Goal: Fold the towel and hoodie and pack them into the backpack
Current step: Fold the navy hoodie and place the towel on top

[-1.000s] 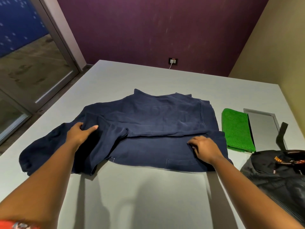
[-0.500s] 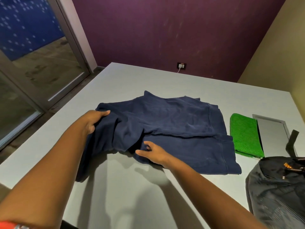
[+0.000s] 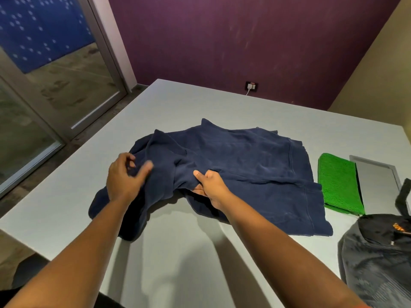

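Both forearms reach out over the grey table (image 3: 178, 252). The right hand (image 3: 210, 185) pinches a fold of the navy hoodie (image 3: 244, 165), thumb on top and fingers curled underneath the cloth. The left hand (image 3: 124, 176), just to its left, rests on the bunched sleeve with fingers loosely bent, blurred; I cannot tell whether it grips. The hoodie spreads away beyond and to the right of both hands. Right of the right hand, the dark backpack (image 3: 375, 258) sits nearest, with the folded green towel (image 3: 339, 185) farther back, beside the hoodie's edge.
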A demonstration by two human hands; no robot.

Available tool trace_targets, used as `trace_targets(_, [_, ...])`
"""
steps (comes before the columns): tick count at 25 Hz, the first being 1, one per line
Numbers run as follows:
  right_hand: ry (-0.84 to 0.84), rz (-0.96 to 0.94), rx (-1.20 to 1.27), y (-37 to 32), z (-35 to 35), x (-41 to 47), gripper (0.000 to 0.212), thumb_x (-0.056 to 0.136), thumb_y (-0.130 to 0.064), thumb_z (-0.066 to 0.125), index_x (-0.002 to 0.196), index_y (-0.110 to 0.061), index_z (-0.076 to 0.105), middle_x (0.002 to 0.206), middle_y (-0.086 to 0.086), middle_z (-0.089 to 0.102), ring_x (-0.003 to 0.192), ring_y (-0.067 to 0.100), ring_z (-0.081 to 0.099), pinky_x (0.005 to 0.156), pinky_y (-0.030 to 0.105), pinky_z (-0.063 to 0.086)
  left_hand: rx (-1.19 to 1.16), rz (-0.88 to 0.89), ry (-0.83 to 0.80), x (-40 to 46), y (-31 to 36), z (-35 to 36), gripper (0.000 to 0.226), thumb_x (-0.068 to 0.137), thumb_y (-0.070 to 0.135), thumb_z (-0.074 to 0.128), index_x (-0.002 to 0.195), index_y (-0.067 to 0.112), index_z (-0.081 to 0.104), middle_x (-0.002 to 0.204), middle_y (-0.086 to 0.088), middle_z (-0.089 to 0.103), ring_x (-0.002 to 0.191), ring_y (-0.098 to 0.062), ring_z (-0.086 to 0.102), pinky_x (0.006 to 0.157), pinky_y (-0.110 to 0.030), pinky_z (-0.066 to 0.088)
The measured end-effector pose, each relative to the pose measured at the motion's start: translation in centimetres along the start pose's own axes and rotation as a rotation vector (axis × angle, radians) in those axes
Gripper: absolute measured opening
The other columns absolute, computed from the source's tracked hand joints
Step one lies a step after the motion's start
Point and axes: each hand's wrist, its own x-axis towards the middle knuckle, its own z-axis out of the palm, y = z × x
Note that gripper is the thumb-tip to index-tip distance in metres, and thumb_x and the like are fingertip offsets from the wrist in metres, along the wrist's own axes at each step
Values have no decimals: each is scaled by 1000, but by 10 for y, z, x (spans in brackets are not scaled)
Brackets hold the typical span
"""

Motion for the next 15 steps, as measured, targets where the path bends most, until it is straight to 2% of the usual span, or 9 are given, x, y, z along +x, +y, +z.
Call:
trace_targets(2, [-4, 23, 63, -10, 2, 0, 12, 98, -16, 45, 102, -6, 52, 118, 19, 59, 82, 23, 61, 65, 26, 57, 462, 268, -320, -23, -51, -2, 108, 52, 83, 53, 136, 18, 35, 137, -9, 42, 127, -31, 39, 106, -53, 30])
trace_targets(3, [-3, 30, 54, -14, 5, 0, 15, 98, -16, 45, 106, -5, 52, 120, 19, 59, 80, 21, 60, 58, 24, 57, 639, 305, -433, -29, -77, 0, 117, 52, 86, 51, 144, 19, 23, 147, -11, 31, 133, -33, 31, 108, -57, 24])
trace_targets(4, [-10, 35, 22, -17, 9, -1, 17, 98, -16, 45, 107, -3, 53, 117, 18, 59, 78, 19, 59, 51, 22, 56, 743, 282, -488, -30, -95, 0, 114, 58, 79, 56, 147, 20, 16, 151, -13, 23, 136, -35, 28, 106, -58, 26])
trace_targets(6, [-29, 25, -94, -24, 15, -2, 19, 99, -20, 45, 88, -6, 53, 95, 12, 61, 69, 15, 54, 42, 18, 51, 706, 171, -488, -24, -101, -6, 94, 77, 43, 66, 150, 16, 13, 152, -15, 21, 130, -36, 38, 95, -51, 44])
trace_targets(8, [-37, -25, -225, -35, 15, -2, 33, 99, -24, 45, 68, -14, 42, 70, 3, 50, 58, 12, 45, 43, 20, 43, 700, 170, -431, -17, -96, -16, 79, 85, 16, 59, 150, 19, 16, 146, -15, 30, 119, -37, 47, 85, -45, 48])
trace_targets(10, [-51, -69, -319, -54, 10, -3, 37, 97, -26, 48, 63, -17, 35, 64, 0, 43, 57, 12, 39, 51, 21, 38, 916, 207, -384, -4, -102, -33, 71, 92, 17, 51, 149, 31, 11, 142, -12, 32, 122, -35, 42, 92, -46, 40])
trace_targets(12, [-53, -120, -482, -74, -4, -6, 41, 94, -25, 53, 59, -18, 33, 60, -1, 39, 55, 11, 36, 49, 20, 35, 1201, 203, -371, 7, -106, -52, 68, 96, 24, 43, 147, 42, 2, 142, -9, 28, 125, -30, 36, 95, -43, 35])
trace_targets(14, [-3, -210, -704, -92, -20, -7, 46, 92, -25, 56, 53, -19, 32, 56, -2, 35, 51, 12, 32, 50, 22, 32, 1374, 155, -361, 12, -107, -61, 66, 98, 25, 38, 146, 46, -2, 144, -6, 25, 127, -26, 34, 95, -40, 36])
trace_targets(15, [47, -264, -791, -97, -27, -6, 45, 91, -25, 58, 51, -19, 37, 55, -3, 36, 52, 12, 34, 54, 24, 34, 1411, 122, -383, 14, -105, -61, 65, 98, 25, 36, 145, 46, -4, 145, -6, 24, 128, -24, 33, 97, -39, 35])
